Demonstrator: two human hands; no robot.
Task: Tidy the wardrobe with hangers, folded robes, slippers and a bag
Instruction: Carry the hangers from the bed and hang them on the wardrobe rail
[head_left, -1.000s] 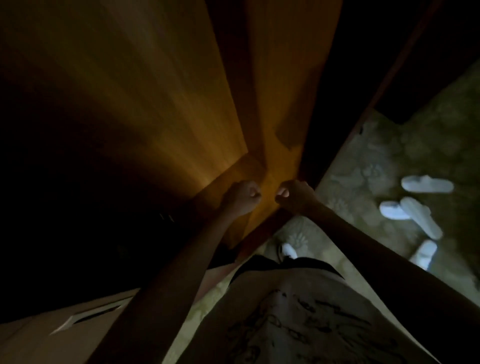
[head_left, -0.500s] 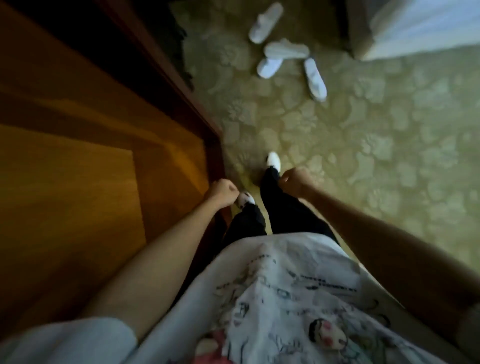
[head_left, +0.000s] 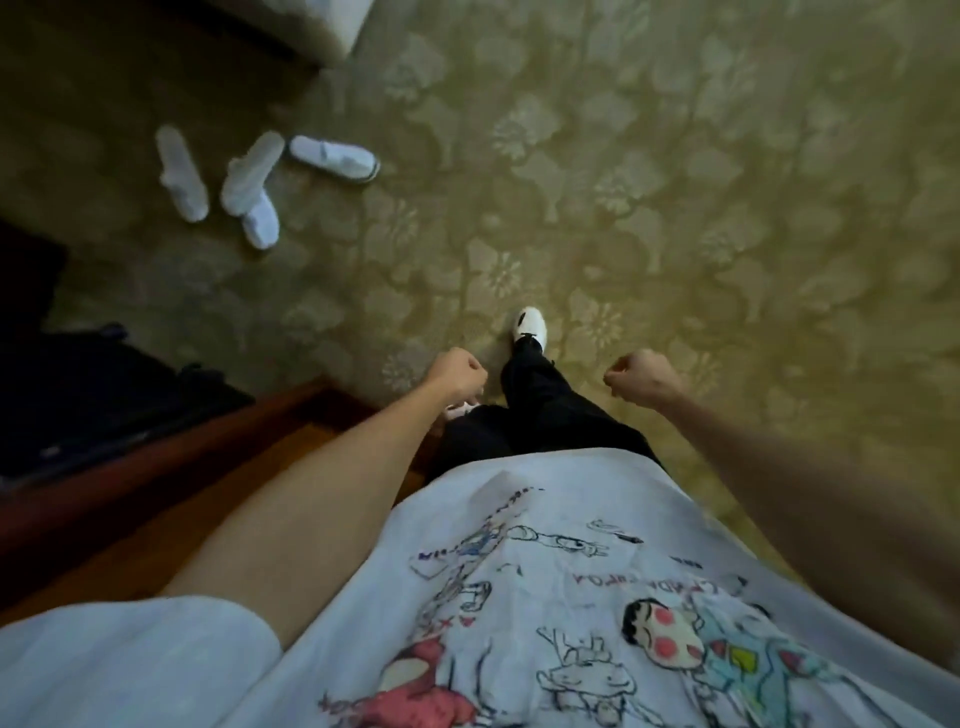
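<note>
Head view, looking straight down at a standing person over a patterned olive carpet (head_left: 675, 182). Left hand (head_left: 457, 374) near centre frame, fingers curled into a loose fist, nothing in it. Right hand (head_left: 641, 376) at about 3 o'clock from the left one, well apart from it, fingers likewise curled, holding nothing. Four white slippers (head_left: 249, 176) lie scattered on the carpet at roughly 10 o'clock from the hands, well apart from them: one slipper alone at the left of the group, two overlapping in the middle, one lying crosswise at the right with its opening up. None are paired or lined up. A reddish wooden edge (head_left: 171, 457), likely the wardrobe base or door, runs in from 8 o'clock toward the left forearm; beyond it, at 9 o'clock, a dark recess (head_left: 78, 384) whose contents cannot be made out. A pale block (head_left: 343, 26) at 11 o'clock, top of frame, could be bedding or furniture; cannot tell. Person's white shoe (head_left: 531, 325) just beyond the hands at 12 o'clock; printed white shirt (head_left: 519, 597) fills the lower frame. No hangers, robes or bag visible here, so their status cannot be judged. Judgement: slippers clearly not yet dealt with; both hands free, so gathering them looks like a plausible next job. Overall progress otherwise unreadable.
</note>
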